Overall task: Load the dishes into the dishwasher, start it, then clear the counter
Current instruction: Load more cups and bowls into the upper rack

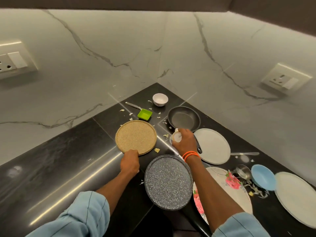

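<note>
So the black stone counter in this corner is pretty crowded. Far back sits a small white bowl, with a square green dish and a knife to its left, all three looking empty, with pale food scraps scattered between them. A dark nonstick frying pan sits right of those, nothing in it, its handle running toward the near side under the right arm.

The left hand grips the near rim of a round tan plate with a grainy, speckled surface (looks like two stacked, can't be sure). The right hand is curled around a small white cup, tipped so its base faces the camera, just near of the pan. An orange band circles that wrist.

Nearest is a dark grey speckled plate, overlapping a floral plate. Right of the hand lies a pale grey plate, then a butter knife, a spoon, a blue bowl and another pale plate.
</note>
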`<state>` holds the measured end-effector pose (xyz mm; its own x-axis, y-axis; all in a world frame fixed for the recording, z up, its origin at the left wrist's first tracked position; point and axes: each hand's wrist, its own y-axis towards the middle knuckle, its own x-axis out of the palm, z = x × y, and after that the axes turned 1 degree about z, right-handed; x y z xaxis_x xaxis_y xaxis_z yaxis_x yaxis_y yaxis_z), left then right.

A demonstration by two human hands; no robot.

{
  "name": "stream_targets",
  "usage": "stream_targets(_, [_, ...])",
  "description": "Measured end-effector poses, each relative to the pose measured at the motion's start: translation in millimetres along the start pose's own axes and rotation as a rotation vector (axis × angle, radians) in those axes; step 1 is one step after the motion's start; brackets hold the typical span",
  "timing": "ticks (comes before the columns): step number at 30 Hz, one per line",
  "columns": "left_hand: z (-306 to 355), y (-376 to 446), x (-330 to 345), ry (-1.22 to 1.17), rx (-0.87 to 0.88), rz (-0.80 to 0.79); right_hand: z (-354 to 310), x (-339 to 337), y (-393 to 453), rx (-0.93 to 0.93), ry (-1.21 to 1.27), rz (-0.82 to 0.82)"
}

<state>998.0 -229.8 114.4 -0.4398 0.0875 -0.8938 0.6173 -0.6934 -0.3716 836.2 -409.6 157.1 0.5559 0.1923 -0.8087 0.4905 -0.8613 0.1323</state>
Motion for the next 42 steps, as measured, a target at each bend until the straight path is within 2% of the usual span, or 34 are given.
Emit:
stream_targets(3, [-1, -4, -6, 0.060, 0.019, -0.046, 5, -22, -35, 0.013, -0.026, 0.043])
stream_targets(8, [40, -12, -25, 0.455, 0.102, 0.026, 25, -58, -106, 0.071, -0.065, 0.048])
stream_targets(10, [72, -23, -28, 0.472, 0.193, 0.087, 35, -74, -135, 0.099, -0.078, 0.039])
stream_targets(13, [123, -46, -25, 0.350, 0.417, 0.155, 49, -96, -171, 0.161, -0.068, 0.096])
stream_targets(15, [157, -68, -15, 0.149, 0.550, 0.073, 57, -107, -195, 0.229, -0.019, 0.173])
stream_targets(19, [212, -126, 19, -0.365, 0.698, -0.254, 77, -122, -241, 0.341, 0.055, 0.296])
stream_targets(22, [239, -165, 49, -0.522, 0.757, -0.358, 91, -140, -277, 0.419, 0.086, 0.330])
stream_targets(25, [261, -200, 77, -0.491, 0.809, -0.502, 107, -159, -319, 0.466, 0.119, 0.371])
stream_targets(28, [286, -238, 105, -0.419, 0.894, -0.568, 127, -178, -368, 0.522, 0.132, 0.416])
stream_targets(32, [321, -302, 146, -0.190, 1.030, -0.641, 159, -202, -439, 0.595, 0.135, 0.512])
stream_targets(38, [356, -398, 204, -0.149, 1.069, -0.705, 194, -243, -539, 0.716, 0.138, 0.556])
stream_targets(42, [372, -458, 235, -0.196, 1.003, -0.798, 212, -265, -597, 0.812, 0.127, 0.579])
